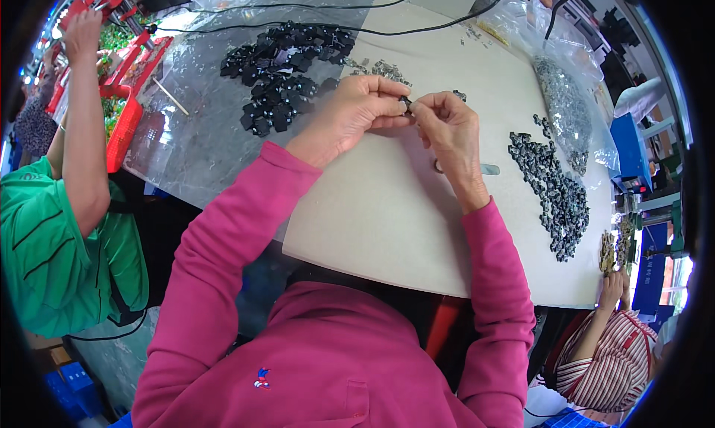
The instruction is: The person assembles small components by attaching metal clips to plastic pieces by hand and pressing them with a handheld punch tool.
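Observation:
Above the middle of the white table, my left hand (350, 115) and my right hand (450, 130) meet at the fingertips. Between them they pinch a small black part (407, 104), mostly covered by the fingers, so its exact kind does not show. Just beyond my left hand lies a scatter of small metal pieces (383, 70). Left of that spreads a heap of black square-looking parts (272, 78). On the right is a long pile of small dark parts (551, 193). Under my right wrist sits a metal tool (489, 169), partly hidden, perhaps scissors or tweezers.
Clear plastic bags with small pieces (564, 108) rest along the right edge. Black cables (357, 32) cross the far side. A red basket (125, 130) and a thin stick (170, 96) are at left. Co-workers in green (67, 242) and in stripes (611, 357) sit either side.

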{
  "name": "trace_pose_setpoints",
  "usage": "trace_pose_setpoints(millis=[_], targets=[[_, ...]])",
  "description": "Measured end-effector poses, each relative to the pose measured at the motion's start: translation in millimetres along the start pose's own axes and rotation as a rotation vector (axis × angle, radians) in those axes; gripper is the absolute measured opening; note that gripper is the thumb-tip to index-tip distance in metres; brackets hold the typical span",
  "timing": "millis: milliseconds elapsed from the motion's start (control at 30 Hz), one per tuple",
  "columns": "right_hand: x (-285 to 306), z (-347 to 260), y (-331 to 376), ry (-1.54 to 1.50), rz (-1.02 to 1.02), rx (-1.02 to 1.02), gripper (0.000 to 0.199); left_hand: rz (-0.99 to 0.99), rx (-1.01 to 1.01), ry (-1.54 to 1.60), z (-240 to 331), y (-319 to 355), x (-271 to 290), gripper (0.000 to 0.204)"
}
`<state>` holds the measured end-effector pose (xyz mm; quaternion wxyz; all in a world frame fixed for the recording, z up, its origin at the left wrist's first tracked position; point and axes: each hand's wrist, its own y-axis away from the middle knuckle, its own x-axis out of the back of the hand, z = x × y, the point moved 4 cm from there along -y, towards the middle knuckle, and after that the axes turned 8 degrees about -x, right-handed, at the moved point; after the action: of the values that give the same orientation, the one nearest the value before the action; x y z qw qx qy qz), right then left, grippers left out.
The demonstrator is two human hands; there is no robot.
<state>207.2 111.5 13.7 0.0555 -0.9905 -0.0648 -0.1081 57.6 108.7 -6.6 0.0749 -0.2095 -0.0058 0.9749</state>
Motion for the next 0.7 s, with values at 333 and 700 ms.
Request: trace_pose_setpoints(millis=[333,700], targets=[[4,-2,1,0.005,-0.083,-0.127,0.016,-0.005,0.036,0.098,-1,-2,5,0.027],[56,7,-44,0.251,0.128,-0.163,0.02,0.015,-0.094,-0.21,16,-3,6,0.03]])
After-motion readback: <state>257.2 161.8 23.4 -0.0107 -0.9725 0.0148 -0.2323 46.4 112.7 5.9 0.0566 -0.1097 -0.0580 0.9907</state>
